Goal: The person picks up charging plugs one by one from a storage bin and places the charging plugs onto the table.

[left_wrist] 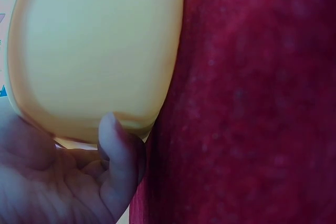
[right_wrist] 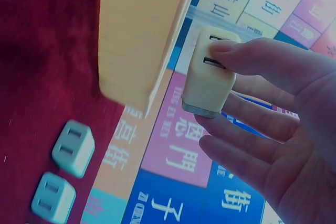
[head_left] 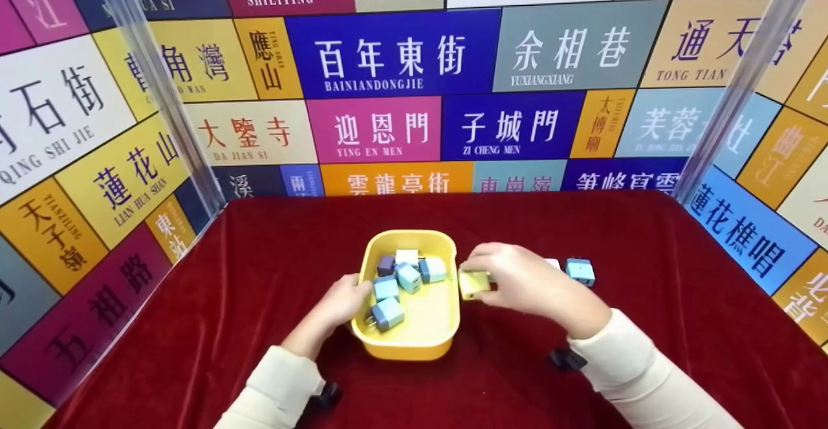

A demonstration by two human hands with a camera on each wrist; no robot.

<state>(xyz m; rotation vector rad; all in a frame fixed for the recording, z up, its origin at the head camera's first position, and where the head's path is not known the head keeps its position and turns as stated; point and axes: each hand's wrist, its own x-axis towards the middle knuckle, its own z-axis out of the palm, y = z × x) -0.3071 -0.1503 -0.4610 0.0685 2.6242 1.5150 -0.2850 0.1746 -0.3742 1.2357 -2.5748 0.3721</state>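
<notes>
A yellow plastic box (head_left: 414,351) stands on the red cloth; my left hand (head_left: 346,298) grips its left rim. In the left wrist view, the thumb (left_wrist: 116,150) presses against the box wall (left_wrist: 100,45). Inside lie several USB chargers, mostly light blue with darker blue, such as the front one (head_left: 387,313), plus a purple one (head_left: 386,265). Just right of the box, my right hand (head_left: 521,279) pinches a pale yellow USB charger (right_wrist: 207,80), whose two ports face the right wrist camera. The thumb lies over its port face.
To the right of my right hand, a blue charger (head_left: 580,271) and a partly hidden white one (head_left: 552,263) lie on the red cloth (head_left: 291,222). Walls covered in coloured name signs (head_left: 394,54) surround the table, with clear posts (head_left: 737,79) at the back corners.
</notes>
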